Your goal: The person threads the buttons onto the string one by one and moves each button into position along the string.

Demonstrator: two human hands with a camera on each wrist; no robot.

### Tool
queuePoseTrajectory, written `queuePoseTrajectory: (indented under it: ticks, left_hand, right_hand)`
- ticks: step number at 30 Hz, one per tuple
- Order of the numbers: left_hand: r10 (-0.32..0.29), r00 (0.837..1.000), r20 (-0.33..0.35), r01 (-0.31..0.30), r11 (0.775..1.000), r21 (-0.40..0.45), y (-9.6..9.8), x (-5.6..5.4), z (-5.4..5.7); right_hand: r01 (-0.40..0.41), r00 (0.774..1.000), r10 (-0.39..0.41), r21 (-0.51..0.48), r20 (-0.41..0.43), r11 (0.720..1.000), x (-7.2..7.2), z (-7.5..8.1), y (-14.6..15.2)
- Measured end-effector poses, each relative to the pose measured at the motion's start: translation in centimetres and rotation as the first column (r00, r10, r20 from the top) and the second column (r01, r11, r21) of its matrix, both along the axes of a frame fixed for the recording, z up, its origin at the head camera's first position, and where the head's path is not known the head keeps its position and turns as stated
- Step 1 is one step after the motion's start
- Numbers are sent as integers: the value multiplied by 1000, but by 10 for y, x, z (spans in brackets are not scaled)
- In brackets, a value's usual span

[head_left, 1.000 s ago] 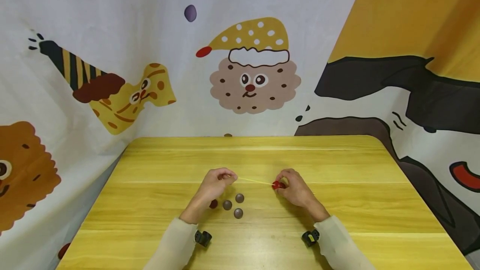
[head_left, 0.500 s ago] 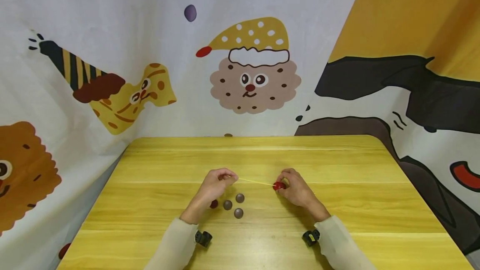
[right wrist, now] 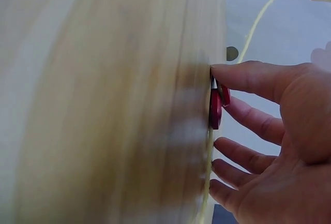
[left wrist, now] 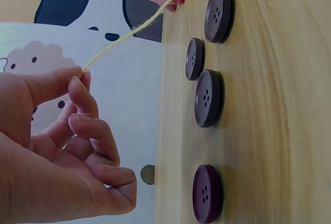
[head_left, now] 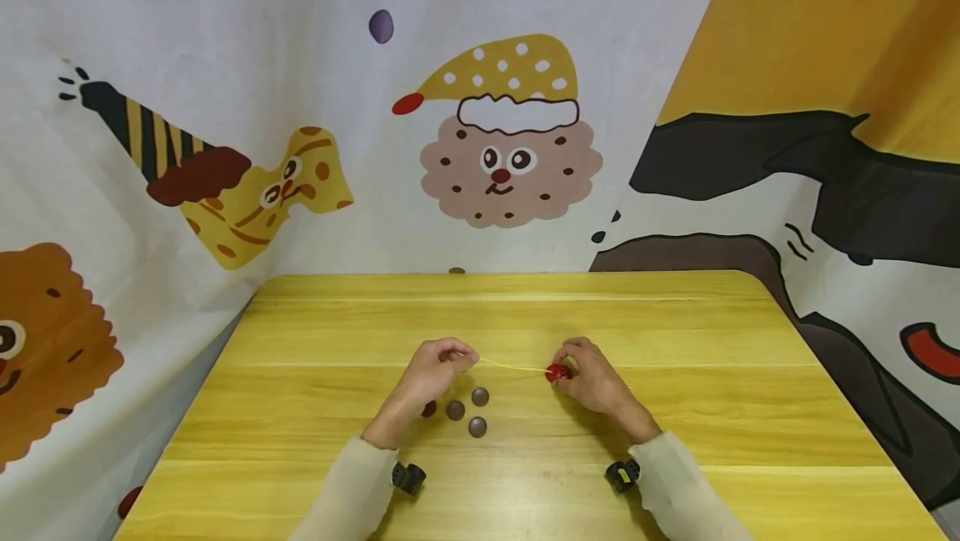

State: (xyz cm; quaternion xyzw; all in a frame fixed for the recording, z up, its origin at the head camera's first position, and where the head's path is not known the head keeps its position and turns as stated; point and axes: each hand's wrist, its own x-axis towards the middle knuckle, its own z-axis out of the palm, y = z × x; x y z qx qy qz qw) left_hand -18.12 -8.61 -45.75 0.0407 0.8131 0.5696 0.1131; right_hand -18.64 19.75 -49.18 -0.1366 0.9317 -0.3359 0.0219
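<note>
My left hand [head_left: 435, 370] pinches the end of a yellow string [left wrist: 135, 29] between thumb and forefinger, its other fingers loosely curled. The string runs right with a slight sag to a red button [head_left: 555, 373] at my right hand [head_left: 596, 378]. In the right wrist view, thumb and forefinger pinch at red buttons [right wrist: 215, 109] close over the table, overlapping one another there. More string [right wrist: 205, 195] trails along the tabletop beneath the other fingers. Near my left hand lie three dark grey-brown buttons [left wrist: 209, 99] and one dark maroon button [left wrist: 206, 194], flat, with four holes each.
The wooden table [head_left: 495, 491] has rounded far corners. Behind it hangs a pale curtain [head_left: 315, 16] printed with cartoon food. Black wrist cameras sit at both cuffs, the left camera [head_left: 408, 478] and the right camera [head_left: 622, 476].
The string between my hands goes from taut to slightly sagging as my left hand shifts a little right. More red shows at my right fingertips than a second ago; the loose buttons stay put.
</note>
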Motion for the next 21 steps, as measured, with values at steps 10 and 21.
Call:
queuePoseTrajectory:
  ticks: [10,21]
  left_hand:
    - [-5,1000,-6,5,1000,-12,4,1,1]
    - [-12,1000,2,12,1000,-1,6,1,1]
  right_hand:
    - [-10,999,12,-78,33,997,2,5,-11]
    - [-18,998,33,-236,59,972,8,13,-35]
